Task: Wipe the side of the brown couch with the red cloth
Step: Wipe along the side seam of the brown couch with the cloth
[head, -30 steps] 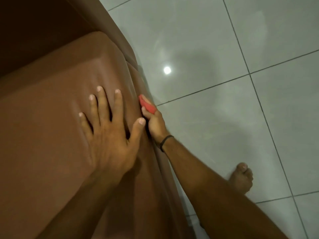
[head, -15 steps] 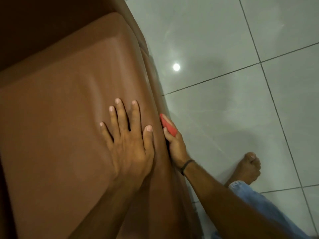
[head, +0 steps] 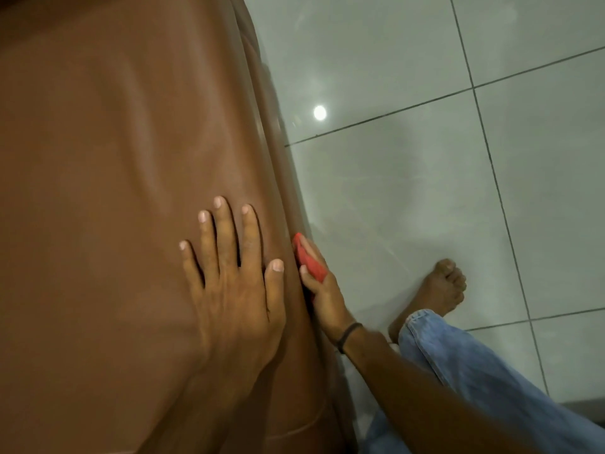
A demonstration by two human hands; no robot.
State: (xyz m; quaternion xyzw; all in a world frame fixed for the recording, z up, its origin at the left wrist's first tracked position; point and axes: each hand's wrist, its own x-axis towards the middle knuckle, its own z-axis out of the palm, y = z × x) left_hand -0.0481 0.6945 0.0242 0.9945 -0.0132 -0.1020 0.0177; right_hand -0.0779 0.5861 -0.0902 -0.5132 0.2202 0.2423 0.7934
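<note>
left hand (head: pixel 235 290) lies flat, fingers spread, on the smooth, glossy leathery couch (head: pixel 114 158); right hand (head: pixel 322 290) clamps a bunched red cloth (head: pixel 309 258) against its side, above shiny tiles (head: pixel 409 191).

Smooth, faintly sheened leather-like brown couch (head: pixel 114 158); glossy, reflective floor tiles (head: pixel 409 208).

The left hand (head: pixel 234 290) lies flat, fingers spread, on top of the brown couch (head: pixel 108 191). At its three o'clock, the right hand (head: pixel 322 293) presses the red cloth (head: pixel 309 262) against the couch's side. A bare foot (head: pixel 438 290) rests on the tiled floor (head: pixel 409 178).
</note>
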